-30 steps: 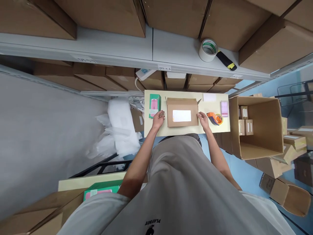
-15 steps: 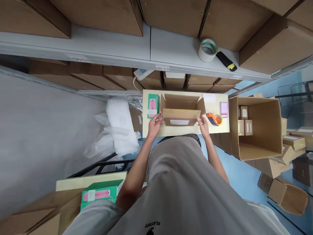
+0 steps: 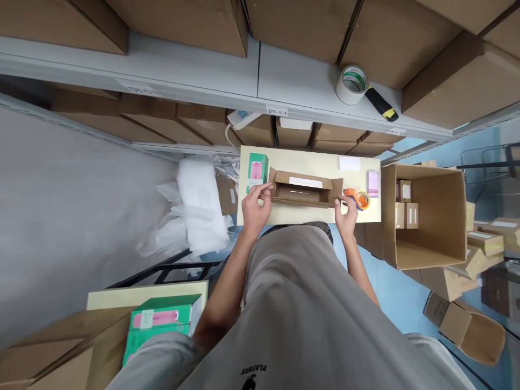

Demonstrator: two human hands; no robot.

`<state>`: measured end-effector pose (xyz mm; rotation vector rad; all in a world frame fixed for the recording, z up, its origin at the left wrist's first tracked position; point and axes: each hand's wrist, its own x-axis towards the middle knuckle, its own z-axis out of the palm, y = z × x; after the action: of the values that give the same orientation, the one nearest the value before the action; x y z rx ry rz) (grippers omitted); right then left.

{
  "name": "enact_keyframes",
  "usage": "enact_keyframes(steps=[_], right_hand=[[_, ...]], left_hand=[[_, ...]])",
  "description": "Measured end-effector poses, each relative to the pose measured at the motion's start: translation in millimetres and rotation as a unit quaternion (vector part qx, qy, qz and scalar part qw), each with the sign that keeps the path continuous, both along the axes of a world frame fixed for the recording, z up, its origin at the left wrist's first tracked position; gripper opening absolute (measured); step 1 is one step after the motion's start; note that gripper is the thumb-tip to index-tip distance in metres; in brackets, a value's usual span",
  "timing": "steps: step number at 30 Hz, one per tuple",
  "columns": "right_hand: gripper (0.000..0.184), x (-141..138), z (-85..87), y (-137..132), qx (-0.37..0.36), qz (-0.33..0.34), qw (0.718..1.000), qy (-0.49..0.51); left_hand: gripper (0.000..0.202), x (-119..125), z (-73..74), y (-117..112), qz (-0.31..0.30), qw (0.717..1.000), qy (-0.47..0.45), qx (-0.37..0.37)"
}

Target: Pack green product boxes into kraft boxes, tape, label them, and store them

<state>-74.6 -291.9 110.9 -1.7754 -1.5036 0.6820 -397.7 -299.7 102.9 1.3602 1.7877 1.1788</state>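
A small open cardboard box [image 3: 303, 203] with a white label on its far flap lies on the pale table, its end flaps spread to both sides. At its left end, my left hand [image 3: 257, 210] has thumb and fingers closed on the flap edge. My right hand [image 3: 346, 218] pinches the near corner of the right flap. Behind my left fingers stands a green box [image 3: 257, 168] with a pink bottle picture. Just right of the cardboard box is an orange tape dispenser [image 3: 355, 198] with a roll of yellow tape.
Across the table [image 3: 309, 158] lie a white paper [image 3: 349, 163] and a purple-pink item [image 3: 372, 184]. A large open carton [image 3: 433, 252] holding several small boxes stands at right. Bubble wrap [image 3: 201, 208] is at left. Above, a shelf [image 3: 296, 70] bears a tape roll [image 3: 351, 85] and a cutter [image 3: 382, 104].
The cardboard box has been turned, so its label now shows on the far flap and its inside faces me. Both hands have shifted to its end flaps. The view has moved slightly.
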Motion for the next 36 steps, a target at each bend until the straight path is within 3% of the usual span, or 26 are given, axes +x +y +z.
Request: enact_keyframes(steps=[3,6,10,13,17,21,24,27,32,36], right_hand=[[0.045,-15.6,9.0,20.5,-0.055,0.132,0.99,-0.019],[0.044,-28.1,10.1,42.2,-0.107,0.214,0.971,-0.022],[0.049,-32.2,6.7,67.6,-0.075,0.244,0.966,-0.04],[0.052,-32.2,0.0,88.9,-0.061,0.254,0.962,-0.076],[0.056,-39.8,-13.0,115.6,-0.094,0.257,0.952,-0.138],[0.056,-53.6,-23.9,125.4,-0.141,0.257,0.939,-0.177],[0.058,-57.1,-25.4,119.5,-0.13,0.256,0.94,-0.184],[0.056,-47.1,-20.2,100.7,-0.065,0.225,0.955,-0.184],[0.064,-9.0,-17.7,47.9,0.01,0.08,0.981,-0.174],[0.066,18.0,-37.0,17.7,0.012,0.014,0.984,-0.179]], left_hand=[[0.029,12.3,7.2,15.3,-0.105,0.994,0.024,-0.023],[0.029,20.5,-0.4,21.2,-0.159,0.984,0.056,-0.059],[0.037,18.7,-12.1,8.7,-0.18,0.975,0.109,-0.076],[0.038,12.3,-21.6,-4.9,-0.161,0.973,0.153,-0.057],[0.063,3.8,-43.5,-12.7,-0.157,0.966,0.197,-0.06],[0.071,-1.8,-64.0,-9.6,-0.161,0.962,0.204,-0.084],[0.071,-3.2,-69.3,-6.3,-0.163,0.963,0.196,-0.088],[0.07,-4.8,-66.3,-4.3,-0.141,0.97,0.176,-0.086],[0.06,-15.1,-52.9,-0.8,-0.016,0.985,0.166,-0.038],[0.058,-20.2,-43.5,6.5,0.066,0.985,0.14,-0.071]])
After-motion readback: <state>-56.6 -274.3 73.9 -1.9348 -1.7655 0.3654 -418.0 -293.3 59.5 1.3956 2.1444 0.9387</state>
